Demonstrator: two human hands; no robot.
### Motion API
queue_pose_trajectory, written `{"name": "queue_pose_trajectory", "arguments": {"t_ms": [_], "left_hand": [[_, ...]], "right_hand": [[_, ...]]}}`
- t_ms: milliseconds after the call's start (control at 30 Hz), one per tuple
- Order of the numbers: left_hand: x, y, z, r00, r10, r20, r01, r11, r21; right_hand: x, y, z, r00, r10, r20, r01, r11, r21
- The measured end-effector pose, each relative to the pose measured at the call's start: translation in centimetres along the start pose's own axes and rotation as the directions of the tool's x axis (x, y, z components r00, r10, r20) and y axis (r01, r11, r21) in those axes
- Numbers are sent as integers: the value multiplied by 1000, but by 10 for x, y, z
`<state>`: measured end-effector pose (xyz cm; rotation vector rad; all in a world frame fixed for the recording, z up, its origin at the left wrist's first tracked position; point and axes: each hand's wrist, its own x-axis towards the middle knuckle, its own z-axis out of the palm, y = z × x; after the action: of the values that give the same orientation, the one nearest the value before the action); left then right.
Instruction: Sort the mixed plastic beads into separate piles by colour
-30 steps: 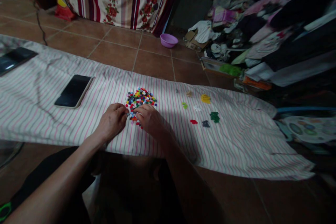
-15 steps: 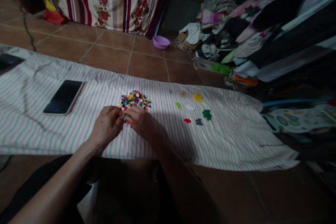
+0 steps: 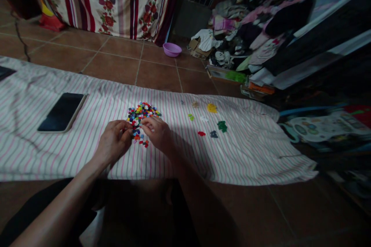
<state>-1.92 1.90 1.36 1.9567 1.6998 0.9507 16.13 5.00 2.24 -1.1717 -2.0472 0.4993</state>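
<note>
A heap of tiny multicoloured cube-like pieces [image 3: 143,110] lies on the striped cloth [image 3: 95,150]. My left hand [image 3: 115,139] is at the heap's left edge, its fingers curled and the thumb near the index finger. From the right, my right hand [image 3: 158,133] reaches in with thumb and fingertips pinched together over the pieces. Whatever either hand grips is too small or hidden to name. Sorted to the right are small one-colour groups: yellow pieces [image 3: 211,107], dark green pieces [image 3: 222,126], grey pieces [image 3: 213,134], red pieces [image 3: 201,133], white pieces [image 3: 204,118] and lime pieces [image 3: 190,117].
A phone [image 3: 62,112] lies face up left of my hands, with a dark device [image 3: 5,72] at the far left. Tan pieces [image 3: 195,104] sit near the cloth's back edge. Beyond, a purple basin [image 3: 172,49] stands on the tiled floor, near heaped clothes [image 3: 232,27].
My hands have moved apart, uncovering more of the heap between them. Several red and orange pieces now show at its near side. The whole view has shifted slightly.
</note>
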Motion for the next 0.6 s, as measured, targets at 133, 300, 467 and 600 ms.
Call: {"name": "queue_pose_trajectory", "arguments": {"t_ms": [133,300,467,600], "left_hand": [[1,3,-1,999,-39,-6,39,999,18],[2,8,-7,998,-69,8,68,994,81],[2,5,-11,991,-133,28,124,969,213],[0,-1,-11,992,-115,54,95,953,286]], "right_hand": [[-3,16,-15,980,152,-127,-130,977,168],[-4,46,-33,898,362,-252,-309,924,225],[0,73,-61,852,410,-324,-395,911,116],[8,91,-89,825,426,-372,-471,881,-37]]}}
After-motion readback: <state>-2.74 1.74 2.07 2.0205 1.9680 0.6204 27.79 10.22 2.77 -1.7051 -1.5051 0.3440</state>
